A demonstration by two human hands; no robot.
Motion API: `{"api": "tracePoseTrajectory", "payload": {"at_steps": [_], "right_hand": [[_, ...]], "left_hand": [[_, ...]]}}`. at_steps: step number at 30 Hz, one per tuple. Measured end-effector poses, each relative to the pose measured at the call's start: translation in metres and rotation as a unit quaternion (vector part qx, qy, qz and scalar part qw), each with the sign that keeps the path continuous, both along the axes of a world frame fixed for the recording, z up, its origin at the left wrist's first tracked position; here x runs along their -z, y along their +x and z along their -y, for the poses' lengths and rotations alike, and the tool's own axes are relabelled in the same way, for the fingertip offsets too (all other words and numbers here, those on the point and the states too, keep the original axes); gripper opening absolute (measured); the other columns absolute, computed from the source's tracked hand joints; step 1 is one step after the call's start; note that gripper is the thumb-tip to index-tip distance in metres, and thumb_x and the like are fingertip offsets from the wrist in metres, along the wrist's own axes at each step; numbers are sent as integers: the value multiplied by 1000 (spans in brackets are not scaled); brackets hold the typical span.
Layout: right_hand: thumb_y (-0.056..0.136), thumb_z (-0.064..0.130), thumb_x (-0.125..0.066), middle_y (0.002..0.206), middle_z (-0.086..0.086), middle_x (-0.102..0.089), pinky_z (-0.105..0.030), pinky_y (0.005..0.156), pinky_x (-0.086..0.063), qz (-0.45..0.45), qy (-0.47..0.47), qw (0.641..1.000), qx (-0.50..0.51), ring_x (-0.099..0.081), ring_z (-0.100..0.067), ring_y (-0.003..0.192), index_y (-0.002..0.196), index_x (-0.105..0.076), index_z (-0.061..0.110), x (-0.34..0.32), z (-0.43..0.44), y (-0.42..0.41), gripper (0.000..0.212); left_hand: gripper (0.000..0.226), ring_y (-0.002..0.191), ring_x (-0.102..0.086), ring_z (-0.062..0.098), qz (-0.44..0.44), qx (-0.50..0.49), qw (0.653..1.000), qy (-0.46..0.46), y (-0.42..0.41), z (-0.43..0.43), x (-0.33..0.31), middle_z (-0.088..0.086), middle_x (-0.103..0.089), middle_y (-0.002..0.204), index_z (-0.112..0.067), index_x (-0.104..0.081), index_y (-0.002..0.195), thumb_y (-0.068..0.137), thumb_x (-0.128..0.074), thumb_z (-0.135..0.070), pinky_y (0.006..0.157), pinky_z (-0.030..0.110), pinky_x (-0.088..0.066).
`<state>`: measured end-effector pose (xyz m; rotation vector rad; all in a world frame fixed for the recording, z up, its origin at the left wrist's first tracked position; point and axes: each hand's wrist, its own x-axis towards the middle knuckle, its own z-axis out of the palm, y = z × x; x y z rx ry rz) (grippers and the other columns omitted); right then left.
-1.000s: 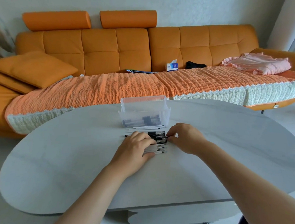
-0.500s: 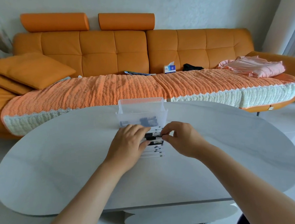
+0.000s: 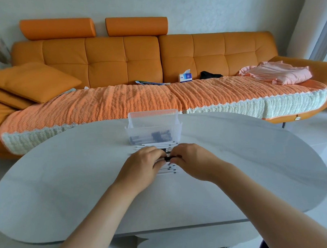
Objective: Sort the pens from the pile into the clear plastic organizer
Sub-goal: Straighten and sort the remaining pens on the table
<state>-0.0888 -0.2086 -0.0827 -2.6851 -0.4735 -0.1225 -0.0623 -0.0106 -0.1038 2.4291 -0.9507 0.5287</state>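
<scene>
A pile of white pens with black caps (image 3: pixel 167 170) lies on the white table (image 3: pixel 68 184), just in front of the clear plastic organizer (image 3: pixel 153 130), which holds several dark-capped pens. Both hands hover over the pile. My left hand (image 3: pixel 142 168) and my right hand (image 3: pixel 194 162) meet at a black-capped pen (image 3: pixel 168 158), each pinching one end of it. Much of the pile is hidden under my fingers.
An orange sofa (image 3: pixel 118 56) with a woven throw runs behind the table. On it lie a tissue box (image 3: pixel 185 77), a pink cloth (image 3: pixel 276 74), a dark item and cushions (image 3: pixel 31 81). Bare tabletop spreads left and right of the pile.
Both hands have drawn closer together over the pile and now pinch one black-capped pen between them. The view has shifted slightly.
</scene>
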Motion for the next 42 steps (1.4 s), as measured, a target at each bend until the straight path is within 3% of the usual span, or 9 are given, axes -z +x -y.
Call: {"api": "tracePoseTrajectory", "payload": {"at_steps": [7,11,14,19,27,32,38,42], "right_hand": [[102,32,-39,89,2,-66,-38,72,-50,-7,-36,999,-3,-59,-19,81,99,-63,19,4,-5,-3,27],[104,30,-40,80,4,-61,-35,64,-42,6,-43,999,-17,-55,-20,73,90,-58,18,-1,-4,-7,25],[104,31,-39,79,0,-61,-39,63,-44,17,-56,998,-21,-55,-24,71,94,-57,17,-2,-4,-8,25],[105,33,-37,72,2,-53,-35,57,-31,22,-71,997,-17,-48,-23,67,93,-53,18,-3,-5,-13,24],[103,21,-38,81,-1,-56,-40,64,-42,24,-81,996,-12,-53,-27,74,90,-53,14,-2,0,-20,21],[105,33,-38,69,-3,-54,-39,57,-35,55,-78,995,-12,-47,-28,63,95,-55,14,-3,4,-18,27],[103,38,-39,85,4,-60,-36,66,-42,3,-17,1000,-8,-52,-18,75,107,-57,22,-5,6,-18,25],[99,17,-43,106,-1,-54,-36,76,-47,-8,-3,999,33,-57,-23,86,114,-54,19,1,18,-12,19]], "left_hand": [[10,82,-55,4,-36,24,999,-28,-2,3,-2,-16,-59,89,-25,-65,97,88,-69,-21,68,27,-49],[8,82,-55,0,-65,27,996,-50,-2,1,-3,-18,-60,86,-25,-67,94,87,-70,-21,70,20,-46],[7,83,-56,0,-80,32,995,-56,-2,0,-4,-18,-61,84,-24,-67,92,87,-71,-21,70,22,-47],[6,82,-58,1,-80,40,994,-63,-3,1,-5,-17,-63,84,-23,-69,92,86,-71,-23,71,25,-49],[11,77,-56,3,-41,50,996,-58,-6,9,-5,-16,-61,80,-24,-69,87,81,-77,-22,67,23,-47],[10,76,-58,5,-50,42,994,-84,-4,10,-4,-14,-64,78,-21,-70,85,80,-78,-22,67,24,-48],[9,76,-56,4,-45,33,997,-60,-2,8,-6,-15,-61,79,-22,-69,86,82,-76,-23,66,24,-47],[10,81,-58,7,-47,0,998,-44,3,3,-5,-16,-62,85,-24,-68,91,84,-74,-21,70,30,-50]]}}
